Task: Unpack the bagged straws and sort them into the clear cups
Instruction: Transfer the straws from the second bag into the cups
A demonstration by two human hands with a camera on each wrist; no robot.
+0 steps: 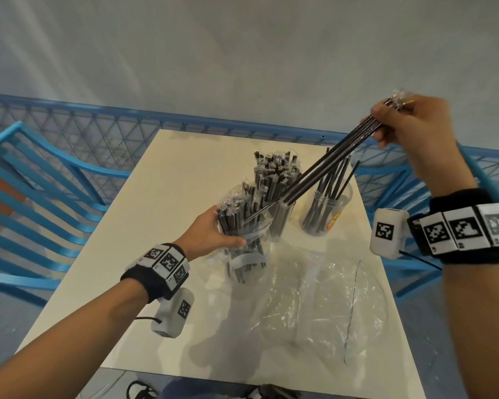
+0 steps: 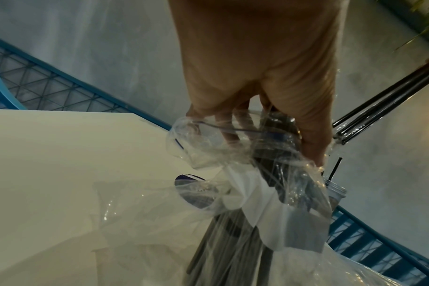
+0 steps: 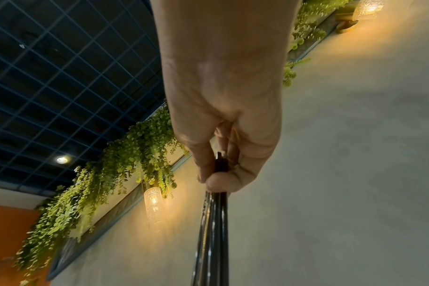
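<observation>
My left hand (image 1: 213, 234) grips a clear plastic bag of black wrapped straws (image 1: 242, 223), held upright above the white table (image 1: 156, 197); in the left wrist view the left hand (image 2: 269, 108) curls round the bag (image 2: 277, 174). My right hand (image 1: 406, 122) is raised at the upper right and pinches a few black straws (image 1: 329, 165) that slant down to the bag's mouth. In the right wrist view the right hand (image 3: 220, 174) holds the straws (image 3: 213, 232) near their top. A clear cup (image 1: 277, 182) packed with straws stands behind the bag. Another clear cup (image 1: 326, 208) to its right holds several loose straws.
An empty crumpled clear bag (image 1: 314, 298) lies on the table's near half. Blue slatted chairs (image 1: 41, 182) stand at the left, and a blue mesh railing (image 1: 127, 125) runs behind the table. The table's left side is bare.
</observation>
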